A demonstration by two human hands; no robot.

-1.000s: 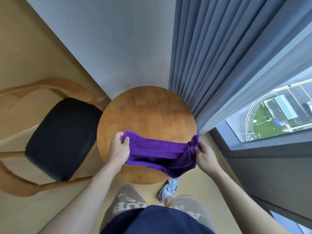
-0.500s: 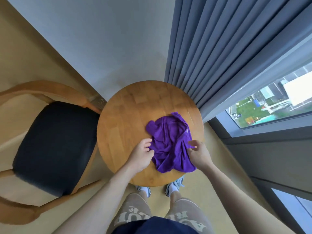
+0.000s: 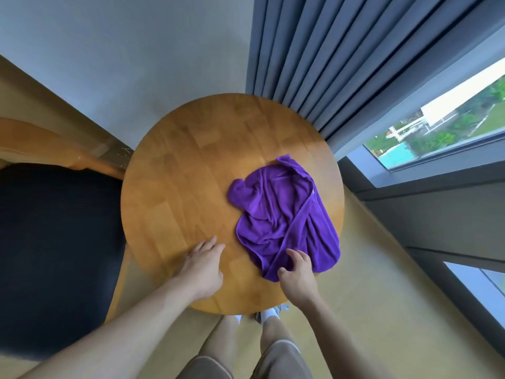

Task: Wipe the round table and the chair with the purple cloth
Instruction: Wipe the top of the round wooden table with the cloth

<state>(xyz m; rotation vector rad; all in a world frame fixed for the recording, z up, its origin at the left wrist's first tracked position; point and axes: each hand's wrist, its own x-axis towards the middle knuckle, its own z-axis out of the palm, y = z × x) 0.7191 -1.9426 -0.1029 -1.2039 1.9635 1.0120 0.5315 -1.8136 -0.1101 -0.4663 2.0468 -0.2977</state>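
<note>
Head view: chair point(image 3: 54, 242) left of round table point(image 3: 191, 165), curtain point(image 3: 341, 64) behind; right hand point(image 3: 296, 274) fingers grasping purple cloth point(image 3: 278, 212).

No readable text, label or number anywhere, as far as the wide-angle view shows.

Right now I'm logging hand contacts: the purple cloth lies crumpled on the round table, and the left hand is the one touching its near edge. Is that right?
Not quite. In the head view it is the right hand that touches the near edge of the purple cloth. The left hand lies on bare wood, apart from the cloth. The cloth does lie crumpled on the round table.
</note>
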